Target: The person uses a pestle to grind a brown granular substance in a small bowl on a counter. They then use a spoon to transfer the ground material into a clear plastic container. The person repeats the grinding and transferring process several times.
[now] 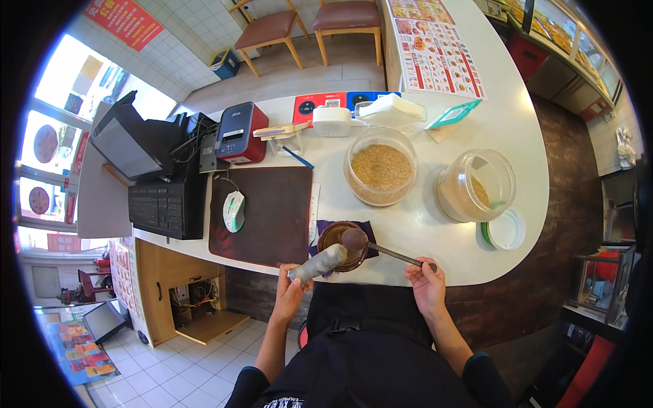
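My left hand (pixel 291 290) grips the lower end of a thick grey pestle-like rod (pixel 324 262), whose upper end leans over a brown round bowl (pixel 331 235). With my right hand (pixel 427 285) I hold the long handle of a dark ladle or spoon (pixel 398 255); its rounded head is over the same bowl. The bowl stands on a purple cloth (pixel 368 232) near the counter's front edge. Behind it is a wide clear plastic jar (pixel 380 196) of coarse golden-brown grains. To its right a second clear jar (pixel 451 196), partly filled, stands beside a white-and-green lid (pixel 505 229).
On the white counter (pixel 459 260) lie a dark mouse pad (pixel 270 214), a computer mouse (pixel 234 210) and a blue pen (pixel 297 156). A red-and-black label printer (pixel 242 133), keyboard (pixel 158 206) and monitor (pixel 130 140) stand left. A tissue holder (pixel 390 111) is at the back.
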